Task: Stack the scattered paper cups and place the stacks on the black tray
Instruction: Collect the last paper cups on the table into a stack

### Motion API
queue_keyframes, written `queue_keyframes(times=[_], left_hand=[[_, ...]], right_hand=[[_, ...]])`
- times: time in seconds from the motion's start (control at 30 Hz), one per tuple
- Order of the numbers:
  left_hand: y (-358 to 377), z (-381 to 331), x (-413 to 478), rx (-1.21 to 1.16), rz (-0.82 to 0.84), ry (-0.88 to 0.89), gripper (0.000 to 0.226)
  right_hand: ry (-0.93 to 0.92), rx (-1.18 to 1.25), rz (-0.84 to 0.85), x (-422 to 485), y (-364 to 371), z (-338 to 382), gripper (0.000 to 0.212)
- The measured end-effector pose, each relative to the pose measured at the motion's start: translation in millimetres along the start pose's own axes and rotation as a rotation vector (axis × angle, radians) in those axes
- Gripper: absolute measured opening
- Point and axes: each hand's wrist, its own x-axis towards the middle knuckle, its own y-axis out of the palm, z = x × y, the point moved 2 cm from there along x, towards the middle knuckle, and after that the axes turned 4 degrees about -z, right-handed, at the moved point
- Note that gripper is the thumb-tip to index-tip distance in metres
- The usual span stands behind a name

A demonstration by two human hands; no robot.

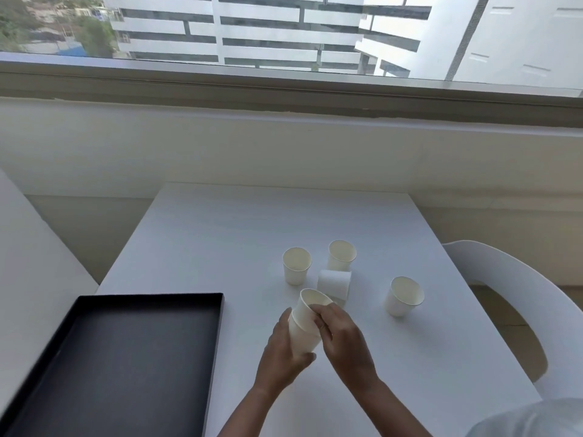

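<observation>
White desk [220, 234] carries the black tray [120, 367] at my left, bare. Four loose cups: three upright [296, 269], one overturned [333, 283]. My left grip [280, 351] wraps the outer cup [301, 339]; my right grip [344, 335] pinches the inner cup [310, 307], half nested.

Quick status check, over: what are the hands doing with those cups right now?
Left hand and right hand both grip a nested cup stack above the table. Four loose cups remain, one on its side. Black tray holds nothing; path clear.
</observation>
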Motion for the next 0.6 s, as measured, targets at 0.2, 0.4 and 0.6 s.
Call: queue_keyframes(times=[0.2, 0.4, 0.6], left_hand=[[-1, -8, 0, -0.128, -0.033, -0.001, 0.064], [-3, -5, -3, -0.094, -0.047, -0.005, 0.08], [-5, 1, -4, -0.07, -0.061, -0.029, 0.079]], right_hand=[[-0.012, 0.024, 0.174, -9, 9, -5, 0.025], [-0.028, -0.053, 0.094, 4, -2, -30, 0.018], [0.121, -0.463, 0.033, 36, -26, -107, 0.032]])
